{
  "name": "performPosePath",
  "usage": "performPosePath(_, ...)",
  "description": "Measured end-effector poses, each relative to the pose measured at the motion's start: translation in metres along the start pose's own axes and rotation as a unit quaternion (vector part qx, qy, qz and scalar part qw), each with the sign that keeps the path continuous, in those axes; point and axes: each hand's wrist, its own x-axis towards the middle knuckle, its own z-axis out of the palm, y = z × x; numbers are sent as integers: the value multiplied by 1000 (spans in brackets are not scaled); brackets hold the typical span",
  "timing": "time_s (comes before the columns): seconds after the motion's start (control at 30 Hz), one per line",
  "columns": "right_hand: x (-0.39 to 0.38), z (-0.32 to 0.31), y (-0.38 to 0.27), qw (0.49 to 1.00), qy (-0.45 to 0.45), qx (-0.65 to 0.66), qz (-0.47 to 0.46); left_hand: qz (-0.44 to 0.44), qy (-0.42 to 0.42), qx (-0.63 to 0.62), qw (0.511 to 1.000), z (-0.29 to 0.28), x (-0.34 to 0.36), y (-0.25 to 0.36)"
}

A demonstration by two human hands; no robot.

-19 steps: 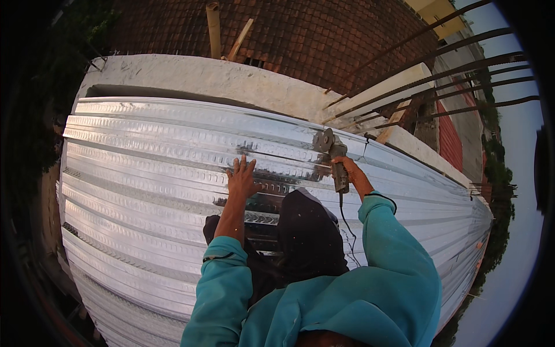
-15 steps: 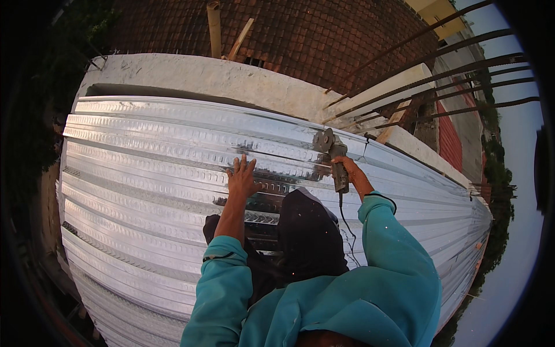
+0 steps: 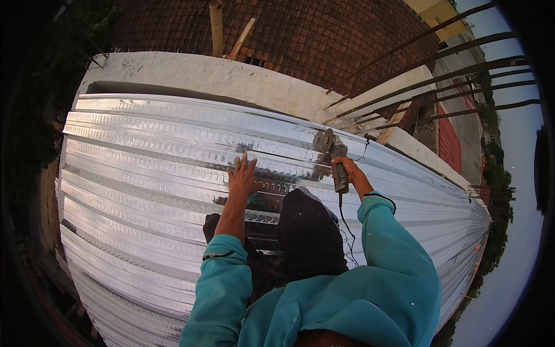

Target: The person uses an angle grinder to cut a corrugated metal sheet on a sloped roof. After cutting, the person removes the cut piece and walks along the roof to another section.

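My left hand (image 3: 243, 179) lies with fingers spread on the ribbed silver metal sheeting (image 3: 133, 173), left of my knee. My right hand (image 3: 349, 173) is closed around the body of a grey angle grinder (image 3: 337, 156). The grinder's disc end rests at a rib near the far edge of the sheeting, up and right of my left hand. A dark cord hangs from the tool toward my body. My dark-clad legs (image 3: 306, 231) are bent on the sheeting between my arms. Small bright specks show near my body and at the right.
A pale concrete beam (image 3: 202, 69) runs along the far edge, with bent rebar (image 3: 474, 69) sticking out at the upper right. Beyond are a tiled roof (image 3: 324, 29), upright wooden poles (image 3: 217, 32) and red sheeting (image 3: 448, 139). Trees and a drop lie past the left edge.
The view has shifted very slightly. My hands and the grinder stay in nearly the same places. The small bright specks sit in different spots.
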Motion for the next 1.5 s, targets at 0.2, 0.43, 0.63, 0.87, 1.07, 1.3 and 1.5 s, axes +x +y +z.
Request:
performPosePath(0.2, -2, 4, -3, 1000, 1, -11, 3, 10, 8, -1, 1000, 0, -1, -3)
performPosePath(0.43, -4, -8, 3, 1000, -15, 9, 8, 17, 0, -7, 1000, 0, 0, 3)
performPosePath(0.63, -61, -43, -14, 997, -45, 69, -1, 9, 5, 4, 1000, 4, -4, -3)
performPosePath(0.87, -183, -158, -29, 987, -71, 122, -72, 12, 108, -22, 994, 44, -47, -7)
performPosePath(1.07, -272, -251, -31, 985, 115, -107, -69, -113, 107, -103, 982, 56, -114, -56)
performPosePath(1.3, -391, -290, -75, 933, 206, -284, -82, -91, 220, -238, 942, 33, -118, -111)
performPosePath(1.5, -415, -299, -114, 906, 164, -381, -86, -124, 183, -184, 958, 129, -152, -119)
